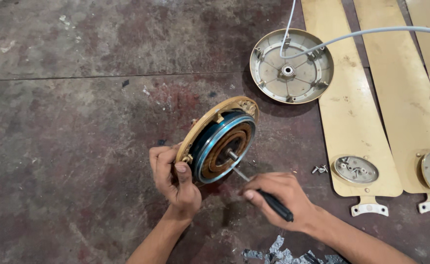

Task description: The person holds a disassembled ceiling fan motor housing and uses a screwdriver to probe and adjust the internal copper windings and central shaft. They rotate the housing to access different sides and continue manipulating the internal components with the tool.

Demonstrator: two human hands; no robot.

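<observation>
Premises: a repair workshop. Evidence: bare, stained concrete floor (pixel 78 122) serving as the work surface; dismantled ceiling fan parts laid out on it, namely gold fan blades (pixel 357 122), an opened motor cover (pixel 292 66), loose screws (pixel 319 169) and scraps of foil (pixel 278 253).

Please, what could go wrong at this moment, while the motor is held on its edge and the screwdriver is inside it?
1. The left hand alone props the fan motor on its edge; it might tip or roll.
2. The screwdriver in the right hand points near the copper windings; a slip could scratch them.
3. The loose screws on the floor could scatter.
</observation>
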